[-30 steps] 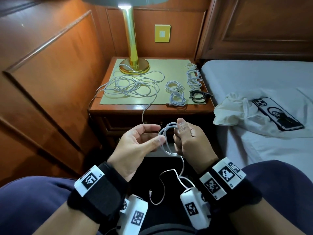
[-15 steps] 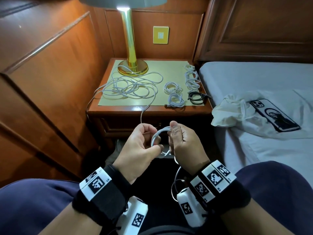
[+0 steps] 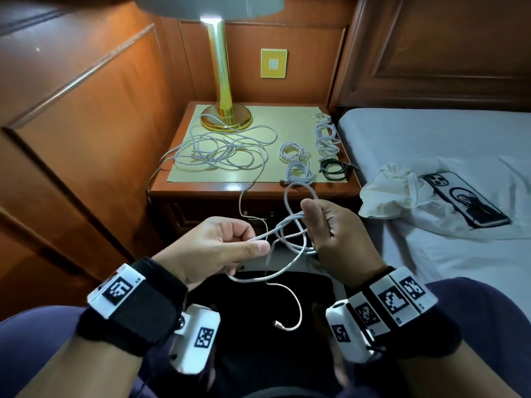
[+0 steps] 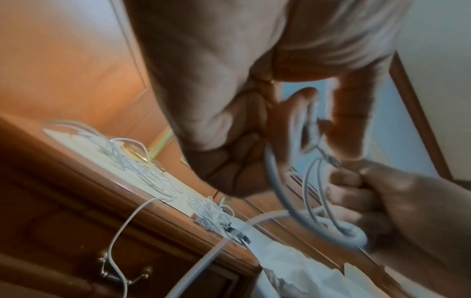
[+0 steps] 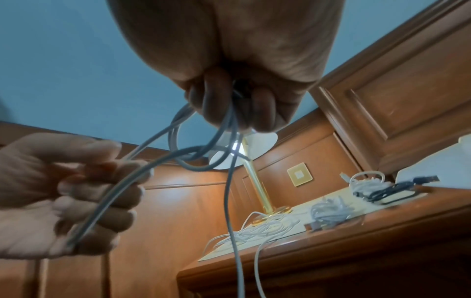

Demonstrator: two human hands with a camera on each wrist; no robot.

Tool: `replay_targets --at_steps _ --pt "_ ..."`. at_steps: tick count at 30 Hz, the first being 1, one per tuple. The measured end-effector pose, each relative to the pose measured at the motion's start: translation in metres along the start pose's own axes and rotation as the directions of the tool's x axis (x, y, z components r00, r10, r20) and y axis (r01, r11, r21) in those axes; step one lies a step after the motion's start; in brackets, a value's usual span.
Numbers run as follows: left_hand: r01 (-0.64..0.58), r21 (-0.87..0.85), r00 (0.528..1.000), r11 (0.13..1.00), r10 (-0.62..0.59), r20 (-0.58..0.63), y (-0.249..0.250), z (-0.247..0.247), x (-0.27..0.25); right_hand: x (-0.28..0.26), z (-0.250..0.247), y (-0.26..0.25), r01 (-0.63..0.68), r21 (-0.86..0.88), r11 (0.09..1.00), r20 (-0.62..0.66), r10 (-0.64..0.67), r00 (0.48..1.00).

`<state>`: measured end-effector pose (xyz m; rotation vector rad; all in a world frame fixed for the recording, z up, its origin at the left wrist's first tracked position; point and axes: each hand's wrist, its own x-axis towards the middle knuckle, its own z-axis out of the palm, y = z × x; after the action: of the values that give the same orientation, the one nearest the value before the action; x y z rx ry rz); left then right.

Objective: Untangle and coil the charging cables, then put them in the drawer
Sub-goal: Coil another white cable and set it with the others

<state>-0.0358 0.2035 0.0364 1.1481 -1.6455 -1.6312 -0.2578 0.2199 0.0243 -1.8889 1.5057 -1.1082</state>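
A white charging cable (image 3: 290, 222) is held in front of the nightstand (image 3: 253, 189). My right hand (image 3: 330, 228) grips its gathered loops (image 5: 224, 129) in curled fingers. My left hand (image 3: 227, 245) pinches a strand (image 5: 107, 193) of the same cable and holds it out to the left. The cable's free end (image 3: 283, 328) dangles over my lap, while another strand runs up to a loose tangle of white cables (image 3: 221, 152) on the nightstand's yellow mat. Several coiled white cables (image 3: 298, 165) and a coiled black cable (image 3: 333, 169) lie on the mat's right side. The drawer front (image 4: 102, 252) below looks closed.
A brass lamp (image 3: 221, 81) stands at the back of the nightstand. Wood panelling (image 3: 71, 124) closes in the left side. The bed (image 3: 445, 139) on the right carries a white cloth bag (image 3: 393, 193) and a phone (image 3: 465, 199).
My hands have moved apart. The left hand has drawn a strand out leftward from the loops in the right hand, and a larger loop now hangs between them.
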Motion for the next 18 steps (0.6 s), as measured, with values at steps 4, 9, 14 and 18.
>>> replay_targets --at_steps 4,9,14,18 --pt "-0.121 -0.309 0.992 0.943 0.107 -0.062 -0.006 0.005 -0.001 0.006 -0.009 0.000 -0.009 -0.026 1.000 -0.075 0.007 0.997" --pt "-0.140 -0.230 0.984 0.963 0.109 -0.144 -0.001 0.009 0.001 0.008 -0.022 0.001 0.003 0.006 1.000 -0.135 -0.002 0.991" --pt "-0.255 0.162 0.906 0.953 0.294 -0.304 -0.003 0.002 0.003 0.010 -0.025 0.009 0.064 -0.167 0.984 -0.194 -0.096 0.976" --pt "-0.288 -0.462 0.958 0.839 0.242 -0.157 0.009 0.002 -0.006 0.016 -0.038 0.007 0.144 -0.222 0.964 -0.328 -0.213 0.920"
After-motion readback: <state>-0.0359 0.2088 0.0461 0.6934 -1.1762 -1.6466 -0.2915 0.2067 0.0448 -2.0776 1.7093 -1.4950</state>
